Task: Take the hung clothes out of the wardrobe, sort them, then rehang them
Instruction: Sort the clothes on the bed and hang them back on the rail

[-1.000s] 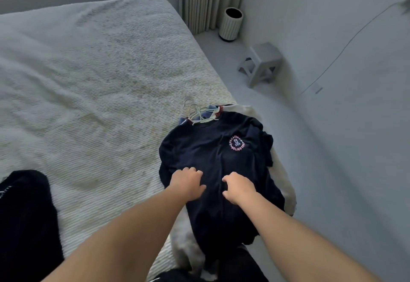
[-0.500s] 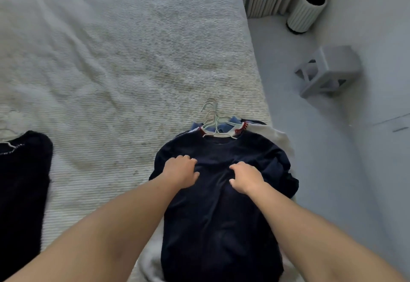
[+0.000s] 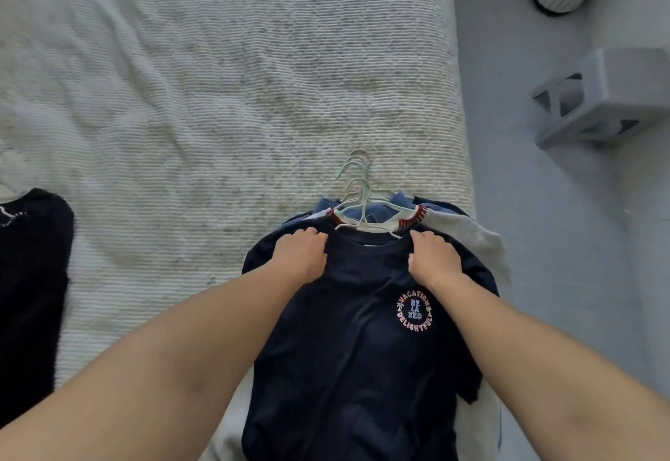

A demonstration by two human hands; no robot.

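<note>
A round chest print reading "VACATION", "RELAXED", "DELIGHTFUL" marks the navy T-shirt [image 3: 348,352], which tops a pile of clothes on pale hangers [image 3: 362,203] at the bed [image 3: 217,98] edge, its shoulders gripped, apparently, by the curled left hand [image 3: 302,256] and right hand [image 3: 433,257].
</note>
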